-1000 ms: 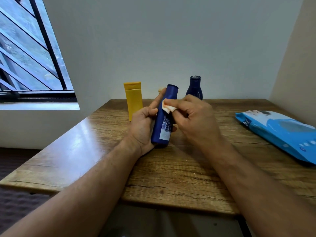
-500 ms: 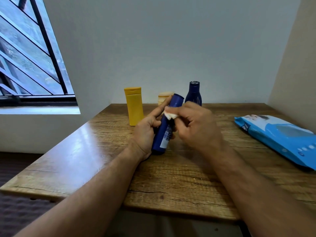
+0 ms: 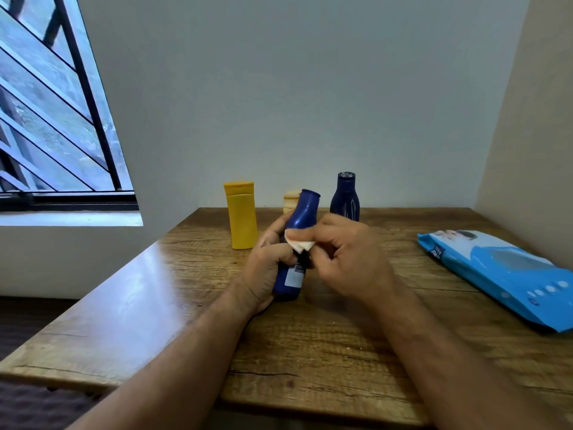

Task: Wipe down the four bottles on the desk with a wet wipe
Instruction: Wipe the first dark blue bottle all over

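My left hand (image 3: 269,262) grips a slim blue bottle (image 3: 302,218) with a white label, tilted a little to the right above the desk. My right hand (image 3: 347,259) pinches a small folded white wet wipe (image 3: 297,242) against the bottle's middle. Behind them a yellow bottle (image 3: 241,215) stands upright at the back left. A dark blue bottle (image 3: 344,198) stands upright at the back right. A small beige bottle (image 3: 290,200) is mostly hidden behind the held one.
A blue pack of wet wipes (image 3: 496,271) lies flat at the right side of the wooden desk (image 3: 130,305). A wall rises right behind the bottles and another at the right. A barred window (image 3: 46,119) is at the left.
The camera view has tilted up a little. My right hand has slid the wipe down from the bottle's neck to its middle. My left index finger has curled off the neck.
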Available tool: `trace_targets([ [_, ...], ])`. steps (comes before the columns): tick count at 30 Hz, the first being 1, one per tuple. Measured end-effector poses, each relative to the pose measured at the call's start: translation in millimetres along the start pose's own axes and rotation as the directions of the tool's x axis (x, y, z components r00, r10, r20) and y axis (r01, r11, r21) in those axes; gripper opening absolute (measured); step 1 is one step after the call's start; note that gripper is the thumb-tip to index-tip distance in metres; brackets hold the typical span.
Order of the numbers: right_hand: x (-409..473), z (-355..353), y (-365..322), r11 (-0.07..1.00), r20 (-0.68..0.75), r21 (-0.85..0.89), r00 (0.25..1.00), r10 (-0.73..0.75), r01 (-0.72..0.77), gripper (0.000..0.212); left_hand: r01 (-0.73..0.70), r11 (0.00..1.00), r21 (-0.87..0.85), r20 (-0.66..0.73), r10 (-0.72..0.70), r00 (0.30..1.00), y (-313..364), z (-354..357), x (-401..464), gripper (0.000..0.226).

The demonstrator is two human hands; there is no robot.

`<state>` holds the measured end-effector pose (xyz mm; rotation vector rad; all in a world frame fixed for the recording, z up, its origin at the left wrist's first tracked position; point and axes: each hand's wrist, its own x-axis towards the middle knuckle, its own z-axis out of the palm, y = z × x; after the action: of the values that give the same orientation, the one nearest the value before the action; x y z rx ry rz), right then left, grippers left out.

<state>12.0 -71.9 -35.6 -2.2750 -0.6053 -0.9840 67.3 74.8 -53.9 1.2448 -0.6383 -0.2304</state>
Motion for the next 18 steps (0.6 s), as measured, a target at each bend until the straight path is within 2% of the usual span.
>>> trace_targets([
  [2, -1.3, -0.1, -1.1, 1.000, 0.064, 0.013, 0.998, -0.024, 0.024, 0.032, 0.016, 0.998, -0.055, -0.003, -0.016, 1.000, 1.3, -1.3, -1.1, 0.075],
  [3, -1.0, 0.3, 0.1, 1.000, 0.053, 0.002, 0.998, -0.016, 0.016, 0.032, 0.027, 0.998, -0.058, -0.002, -0.028, 1.000, 0.9, -1.9, -1.3, 0.076],
  [7, 3.1, 0.7, 7.2, 0.995, -0.239, -0.040, 0.968, 0.082, -0.094, 0.035, 0.046, 0.998, -0.048, 0.052, -0.043, 0.998, -1.5, -0.1, -2.3, 0.082],
  [9, 4.4, 0.8, 8.4, 0.994, -0.300, -0.006, 0.948, 0.105, -0.112, 0.033, 0.041, 0.997, -0.061, 0.070, -0.037, 0.997, 0.5, 3.5, -3.6, 0.077],
  [14, -0.8, -0.1, 5.1, 0.999, -0.028, 0.036, 1.000, 0.006, -0.005, 0.028, 0.017, 0.990, -0.139, -0.033, -0.022, 0.999, 3.3, -0.5, -4.1, 0.058],
  [16, -0.1, -0.5, 6.9, 1.000, -0.056, 0.027, 0.998, 0.004, -0.002, 0.033, 0.024, 0.986, -0.163, -0.050, -0.033, 0.998, 2.0, -1.6, -3.7, 0.055],
  [18, 1.8, 0.1, 8.4, 0.999, -0.148, 0.007, 0.988, 0.042, -0.042, 0.037, 0.029, 0.982, -0.187, -0.025, -0.034, 0.999, 0.9, -1.5, -2.5, 0.056],
])
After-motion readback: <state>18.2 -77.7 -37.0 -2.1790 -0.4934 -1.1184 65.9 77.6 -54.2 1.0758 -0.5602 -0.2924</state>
